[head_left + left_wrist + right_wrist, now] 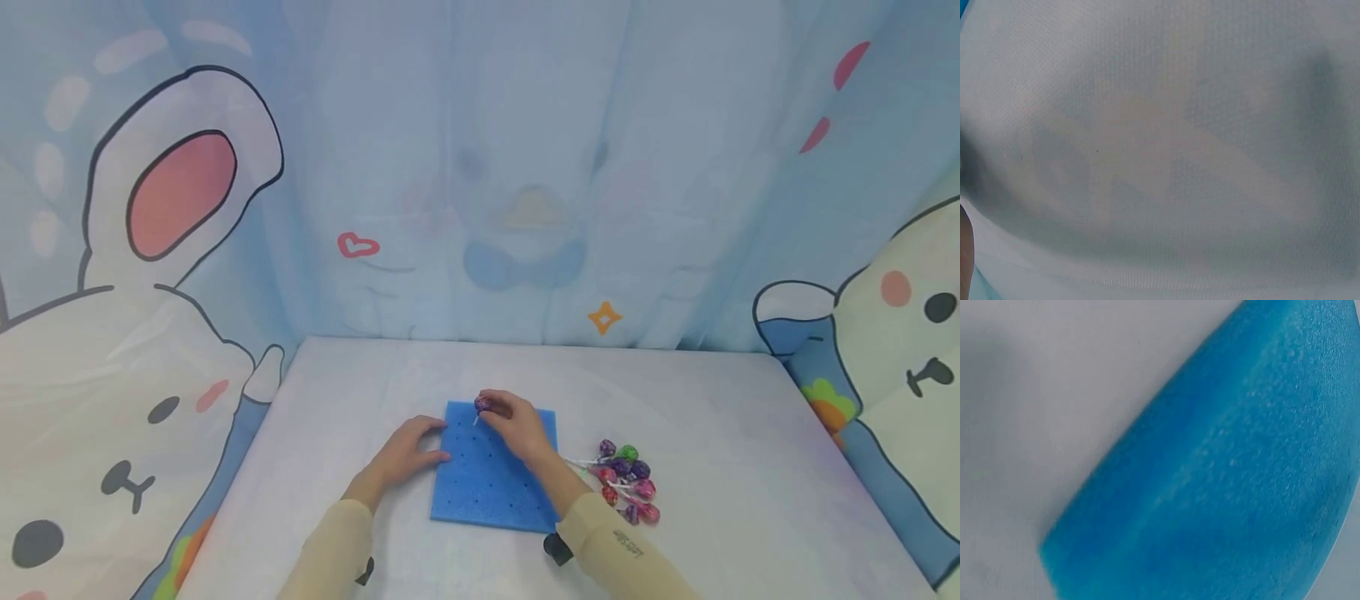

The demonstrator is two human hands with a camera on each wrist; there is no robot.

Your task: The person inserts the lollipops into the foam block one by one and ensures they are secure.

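Note:
A blue foam board (480,492) dotted with small holes lies flat on the table. Over its far part my right hand (519,425) pinches a lollipop (483,403) with a dark purple-red wrapper, its white stick pointing down toward the foam. Whether the stick tip touches the board I cannot tell. My left hand (407,450) rests by the board's left edge, fingers and thumb apart and touching that side. The right wrist view shows only a blurred corner of the foam board (1229,487); the lollipop is out of sight there.
Several wrapped lollipops (622,468) in purple, green, red and pink lie piled right of the board, beside my right forearm. White cloth covers the table (360,375). A blue printed curtain (675,208) hangs behind it.

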